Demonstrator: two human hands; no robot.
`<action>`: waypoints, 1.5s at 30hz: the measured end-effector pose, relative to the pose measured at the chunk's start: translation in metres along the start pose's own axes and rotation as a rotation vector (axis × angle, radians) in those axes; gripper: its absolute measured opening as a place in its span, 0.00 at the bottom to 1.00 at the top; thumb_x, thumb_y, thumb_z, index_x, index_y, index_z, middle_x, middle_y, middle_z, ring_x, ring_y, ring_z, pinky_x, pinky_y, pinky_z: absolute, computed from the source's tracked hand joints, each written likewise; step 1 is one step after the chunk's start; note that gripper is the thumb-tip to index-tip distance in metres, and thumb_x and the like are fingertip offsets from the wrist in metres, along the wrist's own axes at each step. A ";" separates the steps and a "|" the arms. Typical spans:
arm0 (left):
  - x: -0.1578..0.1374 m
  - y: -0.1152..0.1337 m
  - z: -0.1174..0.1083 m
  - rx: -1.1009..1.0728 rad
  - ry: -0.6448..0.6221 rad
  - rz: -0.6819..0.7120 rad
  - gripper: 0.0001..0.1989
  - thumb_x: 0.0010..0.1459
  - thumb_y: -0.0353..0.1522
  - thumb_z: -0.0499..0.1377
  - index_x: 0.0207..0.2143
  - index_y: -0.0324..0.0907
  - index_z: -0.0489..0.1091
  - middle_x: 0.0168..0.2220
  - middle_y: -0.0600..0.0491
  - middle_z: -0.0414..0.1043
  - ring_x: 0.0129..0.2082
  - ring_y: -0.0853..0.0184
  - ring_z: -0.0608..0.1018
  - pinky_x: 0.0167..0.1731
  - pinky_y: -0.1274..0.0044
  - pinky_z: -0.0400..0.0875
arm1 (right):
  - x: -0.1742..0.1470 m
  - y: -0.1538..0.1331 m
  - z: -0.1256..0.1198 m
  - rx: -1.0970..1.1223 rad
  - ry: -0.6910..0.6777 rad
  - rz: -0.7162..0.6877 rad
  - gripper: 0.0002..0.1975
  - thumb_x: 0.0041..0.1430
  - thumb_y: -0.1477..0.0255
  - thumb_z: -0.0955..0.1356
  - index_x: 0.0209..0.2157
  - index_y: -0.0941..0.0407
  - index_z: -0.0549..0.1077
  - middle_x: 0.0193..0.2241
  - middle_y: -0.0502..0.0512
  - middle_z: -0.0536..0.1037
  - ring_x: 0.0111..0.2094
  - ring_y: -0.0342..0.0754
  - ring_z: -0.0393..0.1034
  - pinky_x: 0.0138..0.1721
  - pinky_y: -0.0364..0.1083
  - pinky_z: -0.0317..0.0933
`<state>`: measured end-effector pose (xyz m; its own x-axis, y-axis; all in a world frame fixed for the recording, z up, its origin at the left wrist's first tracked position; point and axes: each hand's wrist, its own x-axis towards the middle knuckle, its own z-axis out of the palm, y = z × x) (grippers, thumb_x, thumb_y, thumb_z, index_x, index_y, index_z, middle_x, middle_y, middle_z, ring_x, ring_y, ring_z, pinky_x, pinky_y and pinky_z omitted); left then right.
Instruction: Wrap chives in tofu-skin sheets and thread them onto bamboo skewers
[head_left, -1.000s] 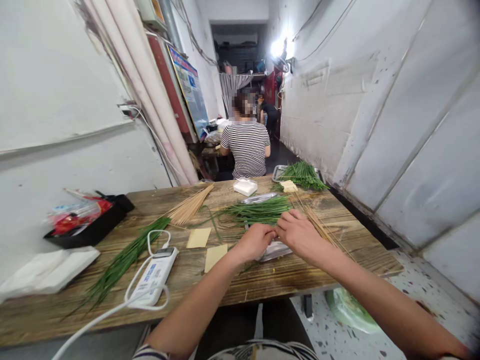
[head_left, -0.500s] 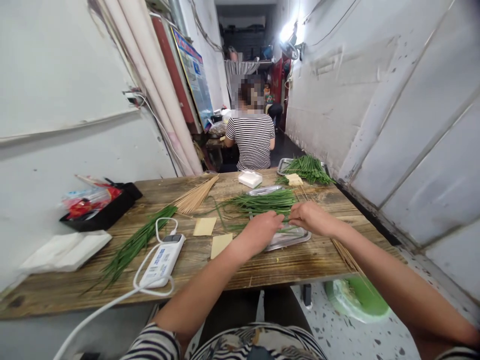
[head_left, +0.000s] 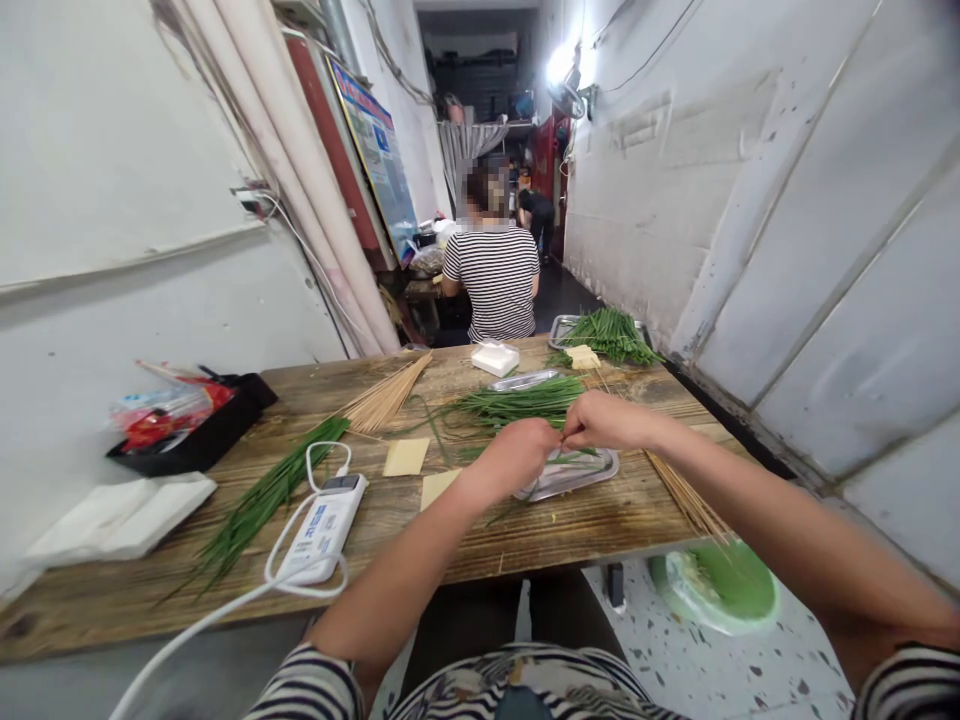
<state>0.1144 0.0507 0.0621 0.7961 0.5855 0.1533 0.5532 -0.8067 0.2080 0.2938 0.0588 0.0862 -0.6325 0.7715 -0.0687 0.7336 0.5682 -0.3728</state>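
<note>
My left hand [head_left: 527, 452] is closed in a pinch over a metal tray [head_left: 566, 485], with thin green chive leaves showing beside and below it. Its fingertips meet those of my right hand [head_left: 606, 420], which is also closed, apparently on the same chives. What lies right between the fingertips is too small to make out. Just behind my hands, a bunch of chives [head_left: 517, 400] lies across the tray. Two square yellowish sheets, one of them the flat sheet [head_left: 406, 457], are left of my left hand, the nearer one partly covered by my forearm.
Bamboo skewers [head_left: 388, 390] fan out at left, beside more chives [head_left: 255, 510]. A white power strip [head_left: 326, 530] with its cable lies near the front edge. More skewers [head_left: 686, 495] stick past the right edge above a green bin [head_left: 739, 585]. A person [head_left: 491, 280] sits beyond the table.
My hands have come together until the fingertips meet, the right one moving left. Chive leaves now hang below my left hand. The view has shifted slightly.
</note>
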 end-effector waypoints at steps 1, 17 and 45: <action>0.000 -0.001 0.001 -0.029 0.011 -0.008 0.12 0.57 0.23 0.50 0.25 0.37 0.71 0.25 0.50 0.69 0.28 0.66 0.71 0.28 0.79 0.58 | 0.002 0.000 0.001 0.008 -0.006 0.020 0.09 0.49 0.70 0.69 0.24 0.59 0.80 0.14 0.47 0.68 0.19 0.39 0.54 0.22 0.40 0.46; -0.002 -0.014 -0.012 -0.070 0.032 -0.001 0.15 0.60 0.28 0.49 0.24 0.37 0.71 0.25 0.50 0.71 0.28 0.68 0.71 0.29 0.80 0.59 | 0.003 -0.003 -0.006 0.019 0.007 0.013 0.10 0.48 0.69 0.68 0.21 0.60 0.77 0.14 0.46 0.66 0.19 0.39 0.54 0.23 0.40 0.46; 0.005 -0.004 0.027 -1.109 0.475 -0.336 0.18 0.61 0.41 0.49 0.33 0.37 0.71 0.24 0.54 0.68 0.24 0.70 0.68 0.27 0.79 0.67 | 0.017 -0.023 0.054 1.080 0.764 0.217 0.21 0.43 0.52 0.72 0.18 0.56 0.71 0.13 0.47 0.68 0.15 0.41 0.62 0.19 0.43 0.62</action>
<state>0.1221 0.0547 0.0361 0.3615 0.9060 0.2200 0.0237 -0.2449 0.9693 0.2526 0.0430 0.0439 0.0277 0.9835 0.1790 0.0138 0.1787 -0.9838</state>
